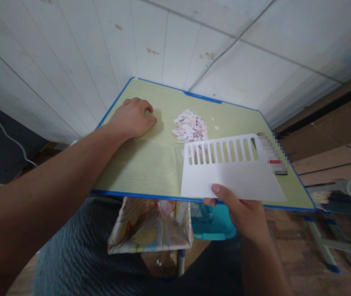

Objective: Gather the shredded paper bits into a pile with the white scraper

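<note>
My right hand grips the near edge of a white slotted board, thumb on top and fingers underneath. A row of long rounded slots runs along the board's far side, and it is held over the right part of the table. Just beyond its far left corner lies a heap of small pale paper pieces, some pinkish; part of it shows through the slots. To the left of the heap, my left hand rests on the tabletop, loosely curled with the thumb apart from the fingers. I see nothing in it.
The pale green table has a blue rim and stands against a white wall. Below its near edge are an open patterned fabric-like bin and a turquoise container. A pixelated object lies at the right. A cable runs up the wall.
</note>
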`<action>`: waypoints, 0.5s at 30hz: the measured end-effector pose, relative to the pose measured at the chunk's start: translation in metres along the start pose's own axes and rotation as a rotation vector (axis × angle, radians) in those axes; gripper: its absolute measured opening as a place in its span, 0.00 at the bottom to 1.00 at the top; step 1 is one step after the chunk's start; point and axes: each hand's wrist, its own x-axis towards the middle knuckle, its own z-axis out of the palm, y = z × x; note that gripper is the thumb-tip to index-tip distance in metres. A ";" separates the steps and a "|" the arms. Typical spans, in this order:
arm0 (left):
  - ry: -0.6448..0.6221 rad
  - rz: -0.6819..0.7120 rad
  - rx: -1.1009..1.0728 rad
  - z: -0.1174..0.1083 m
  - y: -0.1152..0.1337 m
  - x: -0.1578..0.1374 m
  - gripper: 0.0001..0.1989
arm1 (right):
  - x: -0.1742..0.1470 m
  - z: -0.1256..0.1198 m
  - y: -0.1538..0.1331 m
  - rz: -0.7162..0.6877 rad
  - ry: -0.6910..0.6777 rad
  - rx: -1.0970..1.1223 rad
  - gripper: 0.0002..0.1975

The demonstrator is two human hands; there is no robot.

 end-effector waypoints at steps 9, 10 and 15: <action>0.013 0.005 -0.037 0.006 -0.007 0.004 0.30 | 0.038 -0.014 -0.001 -0.088 0.359 -0.085 0.15; 0.013 0.009 -0.031 0.006 -0.006 0.004 0.30 | 0.043 -0.014 -0.002 -0.099 0.317 -0.126 0.16; 0.024 -0.001 -0.036 0.008 -0.010 0.005 0.29 | 0.069 -0.005 -0.007 -0.129 0.225 -0.255 0.23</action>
